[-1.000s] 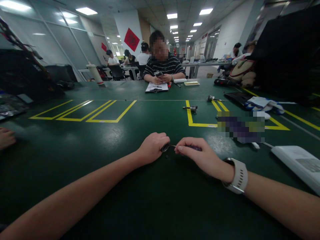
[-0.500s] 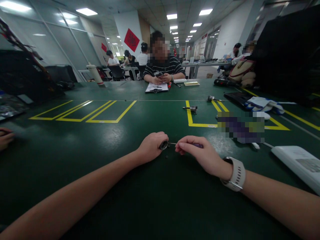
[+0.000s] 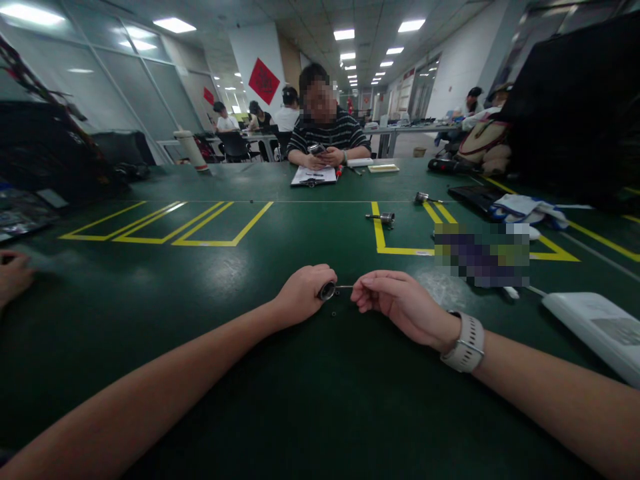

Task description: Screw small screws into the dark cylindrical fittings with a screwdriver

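The left hand (image 3: 306, 293) grips a dark, hollow metal cup (image 3: 327, 291) — round, glossy-rimmed; the right hand (image 3: 393, 299), fingers curled, holds a thin-shafted screwdriver (image 3: 345, 287).

Left hand (image 3: 306, 293) grips a round, hollow metal part (image 3: 327, 291); right hand (image 3: 387, 300) curls round a screwdriver (image 3: 345, 287), only its thin shaft showing. Tiny dark nut (image 3: 333, 314) on green bench (image 3: 320, 400), just nearer. Person in striped top (image 3: 295, 139) seated opposite.
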A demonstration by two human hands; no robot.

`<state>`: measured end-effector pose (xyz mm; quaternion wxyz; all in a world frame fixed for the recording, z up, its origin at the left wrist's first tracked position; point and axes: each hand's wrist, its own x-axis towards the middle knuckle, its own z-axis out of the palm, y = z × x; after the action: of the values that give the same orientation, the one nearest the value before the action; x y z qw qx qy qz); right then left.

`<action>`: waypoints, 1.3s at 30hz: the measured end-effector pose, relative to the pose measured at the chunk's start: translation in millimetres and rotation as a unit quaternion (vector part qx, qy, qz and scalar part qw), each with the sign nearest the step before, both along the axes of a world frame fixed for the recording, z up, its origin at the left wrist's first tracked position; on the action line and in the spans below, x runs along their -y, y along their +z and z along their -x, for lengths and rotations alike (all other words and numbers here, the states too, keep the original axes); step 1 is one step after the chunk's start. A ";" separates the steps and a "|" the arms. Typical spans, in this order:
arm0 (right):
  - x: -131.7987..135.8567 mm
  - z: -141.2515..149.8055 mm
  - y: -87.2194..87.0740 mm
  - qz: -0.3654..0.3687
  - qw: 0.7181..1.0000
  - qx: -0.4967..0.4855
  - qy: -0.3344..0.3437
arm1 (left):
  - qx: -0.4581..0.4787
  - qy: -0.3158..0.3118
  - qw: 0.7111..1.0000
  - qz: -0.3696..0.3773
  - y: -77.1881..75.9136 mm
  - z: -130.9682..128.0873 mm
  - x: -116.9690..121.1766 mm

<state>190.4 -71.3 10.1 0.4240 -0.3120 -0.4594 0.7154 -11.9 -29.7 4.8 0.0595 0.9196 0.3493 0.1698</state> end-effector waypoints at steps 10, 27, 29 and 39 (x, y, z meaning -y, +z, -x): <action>17.4 6.1 17.8 -0.202 0.949 0.237 -0.049 | -0.004 0.004 1.000 -0.007 -0.5 -0.4 -0.6; 3.7 4.0 2.6 0.042 0.999 -0.022 -0.011 | 0.024 -0.015 1.000 0.007 -1.9 1.0 -2.5; 5.9 4.4 4.9 0.012 1.000 0.004 -0.020 | 0.026 -0.013 1.000 0.008 -1.9 0.9 -2.6; 2.9 0.0 5.8 -0.027 0.999 0.035 0.004 | 0.033 0.009 0.999 0.010 -1.1 0.9 -1.9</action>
<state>190.3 -74.2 15.9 0.4126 -0.3235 -0.4947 0.6931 -12.8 -27.8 3.7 0.0782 0.9095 0.3574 0.1971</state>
